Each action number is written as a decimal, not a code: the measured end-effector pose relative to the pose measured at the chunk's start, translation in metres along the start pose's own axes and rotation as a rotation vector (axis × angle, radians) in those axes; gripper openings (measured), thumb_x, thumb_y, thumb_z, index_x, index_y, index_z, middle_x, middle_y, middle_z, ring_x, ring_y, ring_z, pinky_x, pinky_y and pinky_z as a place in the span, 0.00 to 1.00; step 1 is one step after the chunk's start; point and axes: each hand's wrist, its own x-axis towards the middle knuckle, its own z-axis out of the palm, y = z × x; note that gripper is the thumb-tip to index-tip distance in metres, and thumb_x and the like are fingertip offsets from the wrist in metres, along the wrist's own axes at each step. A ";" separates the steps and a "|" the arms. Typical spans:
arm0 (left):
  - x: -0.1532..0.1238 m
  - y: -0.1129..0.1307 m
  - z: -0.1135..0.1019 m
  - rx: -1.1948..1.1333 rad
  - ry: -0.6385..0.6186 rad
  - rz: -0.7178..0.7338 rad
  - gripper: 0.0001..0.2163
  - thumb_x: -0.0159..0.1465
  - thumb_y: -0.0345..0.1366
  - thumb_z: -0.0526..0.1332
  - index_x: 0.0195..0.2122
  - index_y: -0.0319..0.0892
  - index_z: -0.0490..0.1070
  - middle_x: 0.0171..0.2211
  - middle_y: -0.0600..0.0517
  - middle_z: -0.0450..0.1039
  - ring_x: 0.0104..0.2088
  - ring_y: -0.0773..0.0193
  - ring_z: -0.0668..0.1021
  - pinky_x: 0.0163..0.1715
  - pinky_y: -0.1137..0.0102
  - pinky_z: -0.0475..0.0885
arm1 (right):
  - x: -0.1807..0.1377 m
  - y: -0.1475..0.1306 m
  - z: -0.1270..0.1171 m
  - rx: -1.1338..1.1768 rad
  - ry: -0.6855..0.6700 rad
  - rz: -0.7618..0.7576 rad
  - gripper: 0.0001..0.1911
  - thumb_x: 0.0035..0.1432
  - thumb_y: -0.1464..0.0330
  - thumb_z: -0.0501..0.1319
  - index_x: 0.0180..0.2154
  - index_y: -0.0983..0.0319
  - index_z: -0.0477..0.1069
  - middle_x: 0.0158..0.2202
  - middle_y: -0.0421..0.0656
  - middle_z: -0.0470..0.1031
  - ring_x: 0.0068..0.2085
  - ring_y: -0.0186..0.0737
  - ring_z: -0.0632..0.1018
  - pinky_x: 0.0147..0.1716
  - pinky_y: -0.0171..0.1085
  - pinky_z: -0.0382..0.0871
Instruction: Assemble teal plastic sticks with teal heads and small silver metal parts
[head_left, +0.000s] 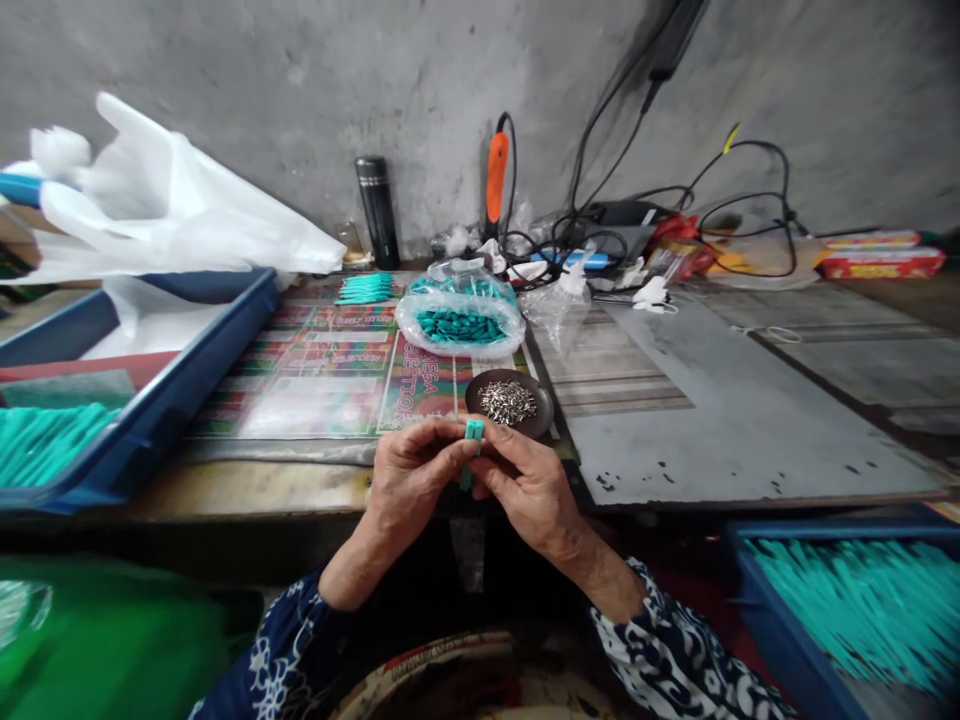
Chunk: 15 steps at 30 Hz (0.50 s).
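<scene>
Between the fingertips of both hands is a small turquoise plastic piece (pixel 474 431), held upright near the table's front edge. My left hand (pixel 412 470) is closed, its thumb and forefinger pinching the piece from the left. From the right, my right hand (pixel 529 480) grips the same piece with thumb and bent fingers. The fingers hide much of it. Just beyond the hands, a round dark dish (pixel 547 402) holds many tiny shiny metal parts (pixel 507 401). Behind that lies an open clear plastic bag (pixel 514 335) full of dark teal small pieces (pixel 459 326).
A blue tray (pixel 251 305) at left and a blue bin (pixel 780 640) at lower right hold long turquoise strips. A turquoise stack (pixel 366 288), a black flask (pixel 377 210) and an orange-handled tool (pixel 496 175) with cables stand toward the wall. Green material (pixel 105 640) is at lower left.
</scene>
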 end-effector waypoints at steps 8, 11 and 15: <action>0.040 0.038 0.005 -0.021 -0.022 0.053 0.09 0.51 0.37 0.72 0.26 0.38 0.78 0.20 0.55 0.73 0.18 0.72 0.70 0.17 0.77 0.66 | 0.051 -0.035 -0.013 0.098 -0.065 0.078 0.24 0.59 0.58 0.66 0.54 0.61 0.73 0.24 0.37 0.73 0.20 0.33 0.73 0.19 0.31 0.70; 0.051 0.050 0.008 -0.014 -0.023 0.086 0.10 0.51 0.38 0.72 0.26 0.36 0.77 0.20 0.54 0.72 0.17 0.73 0.69 0.17 0.77 0.65 | 0.065 -0.037 -0.015 0.083 -0.074 0.048 0.23 0.59 0.58 0.66 0.53 0.62 0.74 0.21 0.36 0.71 0.19 0.33 0.73 0.19 0.31 0.69; 0.054 0.054 0.007 -0.065 -0.028 0.089 0.10 0.50 0.38 0.73 0.26 0.37 0.77 0.19 0.55 0.71 0.17 0.74 0.68 0.16 0.77 0.64 | 0.072 -0.039 -0.018 0.091 -0.102 0.014 0.22 0.58 0.59 0.67 0.51 0.62 0.75 0.21 0.35 0.69 0.19 0.32 0.72 0.19 0.30 0.68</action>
